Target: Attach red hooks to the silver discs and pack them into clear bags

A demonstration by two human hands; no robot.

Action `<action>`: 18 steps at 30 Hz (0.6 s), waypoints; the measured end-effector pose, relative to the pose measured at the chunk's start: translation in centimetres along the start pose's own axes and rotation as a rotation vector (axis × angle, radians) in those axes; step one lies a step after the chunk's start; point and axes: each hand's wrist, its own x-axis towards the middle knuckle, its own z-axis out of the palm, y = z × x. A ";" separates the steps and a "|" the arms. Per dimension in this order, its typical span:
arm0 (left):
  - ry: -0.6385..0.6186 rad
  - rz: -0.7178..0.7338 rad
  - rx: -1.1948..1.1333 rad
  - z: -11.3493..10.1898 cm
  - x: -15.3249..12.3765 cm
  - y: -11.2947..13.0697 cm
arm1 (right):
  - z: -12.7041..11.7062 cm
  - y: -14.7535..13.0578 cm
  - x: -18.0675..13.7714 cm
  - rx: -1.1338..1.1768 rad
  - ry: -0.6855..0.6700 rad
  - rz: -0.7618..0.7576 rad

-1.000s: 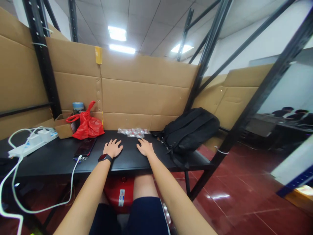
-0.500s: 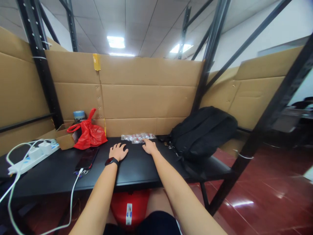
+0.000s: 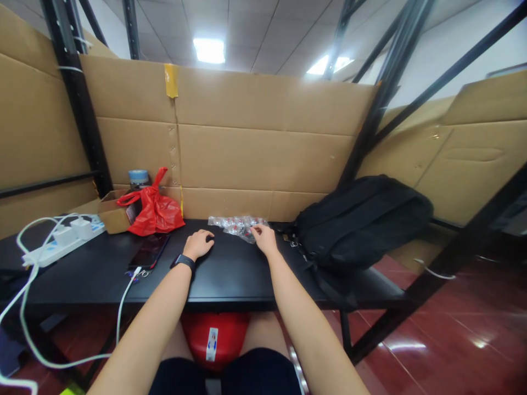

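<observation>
My left hand [image 3: 198, 243] rests on the black table [image 3: 230, 274], its fingers curled under, a dark watch on the wrist. My right hand [image 3: 264, 238] reaches to a pile of small clear plastic packets with red and white bits [image 3: 234, 224] at the back of the table. Its fingertips touch or pinch one packet at the pile's right end. I cannot see whether the packet is lifted.
A black backpack [image 3: 362, 214] lies at the table's right end. A red plastic bag [image 3: 154, 211], a small cardboard box [image 3: 113, 214] and a blue-lidded jar [image 3: 138, 178] stand at the back left. A phone [image 3: 149, 251] with a white cable and a white power strip [image 3: 57, 244] lie left. Cardboard walls surround the table.
My right hand has moved forward from flat on the table to the packets. My left hand's fingers have curled in. The view has swung left and nearer.
</observation>
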 end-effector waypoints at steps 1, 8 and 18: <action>0.005 -0.003 -0.029 0.1 0.2 -0.3 | 0.0 -0.2 0.0 0.009 0.010 -0.019; 0.034 -0.021 -0.109 0.6 0.8 -1.2 | -0.2 -1.5 -0.1 0.120 0.184 -0.114; 0.218 0.290 0.120 -0.5 -1.0 3.1 | -0.6 -1.5 -0.1 0.479 0.540 0.054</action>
